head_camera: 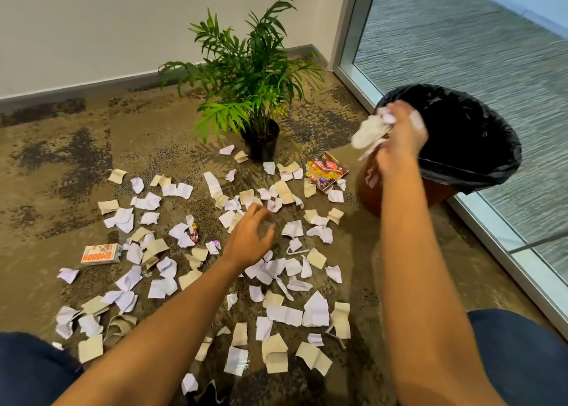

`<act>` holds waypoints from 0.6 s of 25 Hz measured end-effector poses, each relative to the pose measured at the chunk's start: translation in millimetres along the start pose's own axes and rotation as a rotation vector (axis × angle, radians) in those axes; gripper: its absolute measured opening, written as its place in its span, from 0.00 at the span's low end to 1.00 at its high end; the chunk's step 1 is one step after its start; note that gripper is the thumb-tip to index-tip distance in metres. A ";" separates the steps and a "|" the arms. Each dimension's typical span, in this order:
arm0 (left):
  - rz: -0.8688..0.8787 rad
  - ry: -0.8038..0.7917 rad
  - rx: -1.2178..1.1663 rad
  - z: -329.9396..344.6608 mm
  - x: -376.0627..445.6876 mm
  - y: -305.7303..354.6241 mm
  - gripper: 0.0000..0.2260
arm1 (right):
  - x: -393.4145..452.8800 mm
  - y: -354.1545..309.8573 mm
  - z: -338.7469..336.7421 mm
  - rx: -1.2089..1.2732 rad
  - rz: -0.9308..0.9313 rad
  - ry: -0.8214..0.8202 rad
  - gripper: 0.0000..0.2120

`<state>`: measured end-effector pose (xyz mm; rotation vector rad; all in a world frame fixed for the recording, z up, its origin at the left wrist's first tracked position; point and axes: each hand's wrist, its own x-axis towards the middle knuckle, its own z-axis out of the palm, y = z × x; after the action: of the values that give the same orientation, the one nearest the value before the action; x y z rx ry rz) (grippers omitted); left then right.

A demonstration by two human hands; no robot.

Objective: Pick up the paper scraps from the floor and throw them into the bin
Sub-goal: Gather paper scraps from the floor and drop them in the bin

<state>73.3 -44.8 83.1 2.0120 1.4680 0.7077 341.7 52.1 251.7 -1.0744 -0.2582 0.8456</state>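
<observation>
The right hand (399, 135) grips a crumpled white paper wad (370, 135) at the rim of the black-bagged round bin (479, 147), at two o'clock. The left hand (250, 236), fingers loosely spread, hovers over torn white and tan scraps (284, 313) littering mottled carpet (61, 159).

Both bare forearms reach forward from the bottom of the view, the left one angled up toward the middle, the right one running nearly straight up on the right side. The left hand (250, 236) is held palm down, its fingers loosely curled and holding nothing. The right hand (399, 135) is raised higher and farther out, blurred, its grip closed around a bunch of crumpled white paper (370, 133).
</observation>
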 end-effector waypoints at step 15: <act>-0.349 -0.127 0.195 -1.5 -5.3 -42.2 0.11 | 88.5 -35.0 -53.9 -1.277 -0.033 0.168 0.33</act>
<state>42.6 -38.9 54.4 1.8279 1.8049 0.2957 448.3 72.2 237.6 -2.2998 -0.7163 0.4969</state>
